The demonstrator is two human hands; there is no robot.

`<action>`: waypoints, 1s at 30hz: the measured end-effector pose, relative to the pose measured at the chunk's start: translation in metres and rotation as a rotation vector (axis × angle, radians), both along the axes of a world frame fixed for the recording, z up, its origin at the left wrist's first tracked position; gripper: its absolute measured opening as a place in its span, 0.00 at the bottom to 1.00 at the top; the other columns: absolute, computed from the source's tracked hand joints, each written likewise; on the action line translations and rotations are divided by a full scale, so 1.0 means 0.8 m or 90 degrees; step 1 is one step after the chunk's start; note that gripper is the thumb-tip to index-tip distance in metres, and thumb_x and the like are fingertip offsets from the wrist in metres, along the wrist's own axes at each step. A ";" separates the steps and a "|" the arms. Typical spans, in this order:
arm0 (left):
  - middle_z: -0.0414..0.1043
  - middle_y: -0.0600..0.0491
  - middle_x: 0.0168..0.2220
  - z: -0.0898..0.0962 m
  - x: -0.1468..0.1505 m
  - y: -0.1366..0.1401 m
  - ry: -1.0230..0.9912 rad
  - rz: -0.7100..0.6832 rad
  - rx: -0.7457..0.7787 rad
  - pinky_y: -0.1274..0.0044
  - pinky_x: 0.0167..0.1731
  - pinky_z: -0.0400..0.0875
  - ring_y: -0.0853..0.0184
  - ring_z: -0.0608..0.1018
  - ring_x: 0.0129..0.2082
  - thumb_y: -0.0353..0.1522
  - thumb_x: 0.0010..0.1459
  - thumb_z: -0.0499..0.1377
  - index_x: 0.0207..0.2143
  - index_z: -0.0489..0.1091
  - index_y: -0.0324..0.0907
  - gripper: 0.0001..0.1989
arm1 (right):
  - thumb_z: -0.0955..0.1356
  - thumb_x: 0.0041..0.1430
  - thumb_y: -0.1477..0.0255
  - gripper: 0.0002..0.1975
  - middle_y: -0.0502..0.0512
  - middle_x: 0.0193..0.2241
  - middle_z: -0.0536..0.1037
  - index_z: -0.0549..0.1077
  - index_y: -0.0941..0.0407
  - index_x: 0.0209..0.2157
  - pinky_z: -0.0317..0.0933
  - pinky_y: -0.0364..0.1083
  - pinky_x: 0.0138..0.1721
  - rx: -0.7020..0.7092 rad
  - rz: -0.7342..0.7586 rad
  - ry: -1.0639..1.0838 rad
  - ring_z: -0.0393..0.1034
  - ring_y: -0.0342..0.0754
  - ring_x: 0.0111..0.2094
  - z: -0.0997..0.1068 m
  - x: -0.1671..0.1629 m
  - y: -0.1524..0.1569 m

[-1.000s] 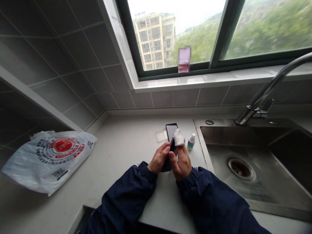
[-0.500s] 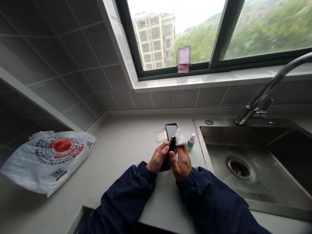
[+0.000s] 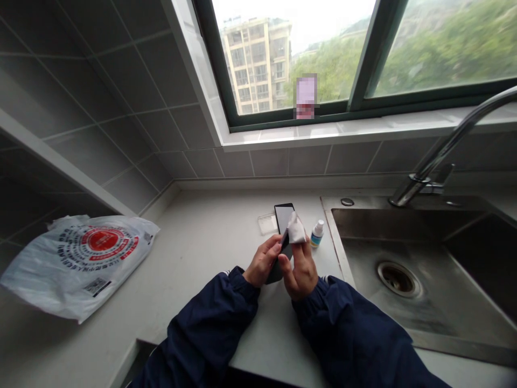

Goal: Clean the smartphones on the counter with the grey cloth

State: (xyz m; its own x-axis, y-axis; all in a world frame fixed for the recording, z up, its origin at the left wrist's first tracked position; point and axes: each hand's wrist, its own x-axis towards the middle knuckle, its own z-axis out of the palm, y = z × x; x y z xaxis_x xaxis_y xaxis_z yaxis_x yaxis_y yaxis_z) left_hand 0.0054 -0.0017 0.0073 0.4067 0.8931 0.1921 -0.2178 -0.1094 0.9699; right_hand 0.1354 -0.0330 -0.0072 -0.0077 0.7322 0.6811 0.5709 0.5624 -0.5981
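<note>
My left hand (image 3: 263, 261) grips a dark smartphone (image 3: 275, 274) by its left side, holding it tilted above the counter. A folded white cloth (image 3: 297, 230) is in my right hand (image 3: 301, 271), held over the fingertips against the phone's upper end. Part of the phone is hidden behind the fingers and the cloth. Just beyond my hands lies a flat black-edged thing with a pale face (image 3: 284, 213), partly covered by the cloth. A clear phone case (image 3: 266, 224) rests at its left. To the right of the cloth stands a small white-capped bottle (image 3: 317, 235) with a blue and yellow label.
A steel sink (image 3: 404, 318) with a chrome faucet (image 3: 434, 145) is on the right. On the left, a white plastic bag (image 3: 92, 264) with red print lies on the pale counter (image 3: 194, 253). A window (image 3: 258, 70) is above the back wall.
The cloth has shifted slightly left and now covers the phone's top corner, which showed before. Both hands have otherwise kept nearly the same place.
</note>
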 end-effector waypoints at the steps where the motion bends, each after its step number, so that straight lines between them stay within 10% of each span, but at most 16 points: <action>1: 0.75 0.50 0.43 0.000 -0.001 0.000 0.006 0.001 0.003 0.71 0.49 0.64 0.60 0.74 0.45 0.42 0.66 0.54 0.49 0.73 0.42 0.17 | 0.59 0.70 0.63 0.35 0.63 0.71 0.44 0.43 0.57 0.72 0.53 0.65 0.66 0.005 0.001 -0.003 0.40 0.65 0.71 0.001 0.001 0.000; 30: 0.77 0.48 0.50 0.001 0.005 0.008 -0.210 0.077 -0.099 0.65 0.58 0.65 0.57 0.76 0.53 0.42 0.65 0.56 0.49 0.73 0.42 0.17 | 0.60 0.70 0.62 0.39 0.67 0.72 0.40 0.36 0.60 0.72 0.47 0.71 0.66 0.011 0.076 -0.142 0.29 0.67 0.72 -0.014 -0.013 0.002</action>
State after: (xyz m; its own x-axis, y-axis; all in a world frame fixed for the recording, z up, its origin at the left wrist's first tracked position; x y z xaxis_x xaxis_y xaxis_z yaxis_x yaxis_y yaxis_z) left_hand 0.0094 0.0045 0.0079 0.2356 0.9597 0.1533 -0.5149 -0.0106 0.8572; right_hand 0.1246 -0.0313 -0.0181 -0.2452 0.7056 0.6648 0.6169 0.6426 -0.4545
